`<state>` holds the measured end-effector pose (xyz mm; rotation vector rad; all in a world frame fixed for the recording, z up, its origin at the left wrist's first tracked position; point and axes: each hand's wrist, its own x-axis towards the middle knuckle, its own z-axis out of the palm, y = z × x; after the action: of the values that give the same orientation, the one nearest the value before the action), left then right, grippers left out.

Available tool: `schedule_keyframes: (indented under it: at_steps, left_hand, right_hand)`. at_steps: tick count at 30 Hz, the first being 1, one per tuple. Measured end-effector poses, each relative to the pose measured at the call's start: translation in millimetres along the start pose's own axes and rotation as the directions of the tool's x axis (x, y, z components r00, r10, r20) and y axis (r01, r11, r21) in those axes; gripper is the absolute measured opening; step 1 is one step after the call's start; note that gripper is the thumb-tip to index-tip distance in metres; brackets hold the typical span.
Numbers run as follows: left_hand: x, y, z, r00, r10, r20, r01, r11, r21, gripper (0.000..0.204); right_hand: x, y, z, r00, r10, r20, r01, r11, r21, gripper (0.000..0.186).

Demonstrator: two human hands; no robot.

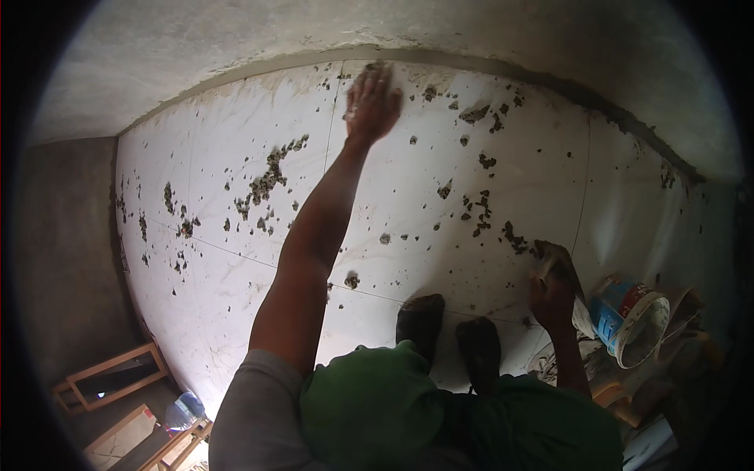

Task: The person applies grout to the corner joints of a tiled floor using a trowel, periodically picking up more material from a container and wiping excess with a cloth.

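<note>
My left hand (373,106) reaches far forward with fingers stretched out, low over the white marbled tile floor (408,188), close to the foot of the wall. Its fingers are slightly blurred, and a dark crumb of mortar shows at the fingertips. On the right, my right hand (552,297) is closed on a flat, mortar-coated trowel (559,257), held near the floor; its handle is hidden in the fist. Grey clumps of mortar (269,179) lie scattered over the tiles, with a short line of them (514,238) beside the trowel.
A blue and white bucket (628,318) lies tipped at the right, with other containers near it. Dark boots (420,322) stand on the tiles below me. Wooden frames (118,377) and a clear plastic bottle (184,410) are at the lower left. A grey wall (377,27) bounds the far side.
</note>
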<state>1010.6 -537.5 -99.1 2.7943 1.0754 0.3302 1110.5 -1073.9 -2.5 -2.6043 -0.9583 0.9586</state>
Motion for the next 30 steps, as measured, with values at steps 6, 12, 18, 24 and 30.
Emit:
schedule_keyframes:
  at_steps: [6, 12, 18, 24, 30]
  left_hand:
    - [-51.8, -64.9, 4.8, 0.824, -0.47, -0.316, 0.539, 0.823, 0.18, 0.057]
    - [-40.7, -53.2, -22.2, 0.778, -0.544, -0.315, 0.565, 0.824, -0.029, 0.054]
    - [26.5, -81.5, -33.7, 0.904, -0.402, -0.147, 0.383, 0.913, -0.142, 0.042]
    - [66.0, -103.7, -28.8, 0.925, -0.375, 0.066, 0.378, 0.925, -0.041, 0.029]
    - [77.0, -133.4, -5.0, 0.992, -0.074, 0.107, 0.068, 0.996, 0.058, 0.023]
  right_hand:
    - [-50.7, -6.7, -0.5, 0.97, 0.068, -0.233, 0.032, 0.916, 0.399, 0.052]
    - [-103.3, 7.6, -6.3, 0.92, 0.0, -0.393, 0.059, 0.989, 0.138, 0.065]
    - [-141.3, -6.4, -12.4, 0.896, 0.292, -0.334, -0.089, 0.855, 0.51, 0.062]
    - [-158.0, 43.7, 22.8, 0.821, 0.398, -0.409, -0.165, 0.852, 0.497, 0.028]
    - [-138.0, 57.0, 14.9, 0.822, 0.267, -0.502, -0.029, 0.902, 0.431, 0.029]
